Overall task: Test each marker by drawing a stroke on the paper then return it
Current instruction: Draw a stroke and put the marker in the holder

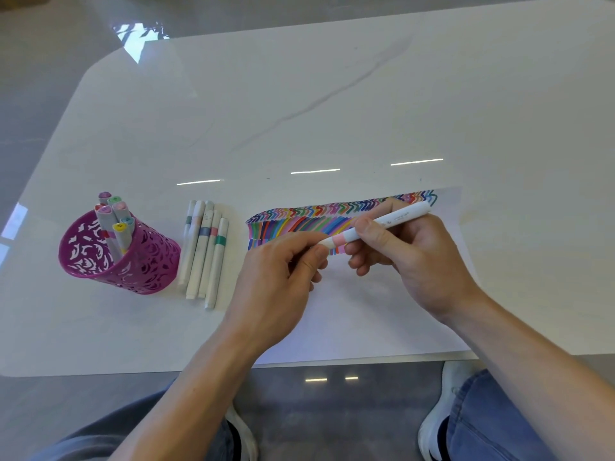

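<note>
My right hand (412, 261) grips the pink-banded marker (376, 224) at mid-barrel; my left hand (283, 271) pinches its lower-left end, above the paper (366, 311).

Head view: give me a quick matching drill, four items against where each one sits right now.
Items:
1. pink-banded marker
2. magenta cup
3. loose markers
4. paper

Places:
A. flat under both hands
B. lying between cup and paper
C. far left on the table
D. held by left hand and right hand

Pairs: 1-D, 2-C, 3-B, 4-A
</note>
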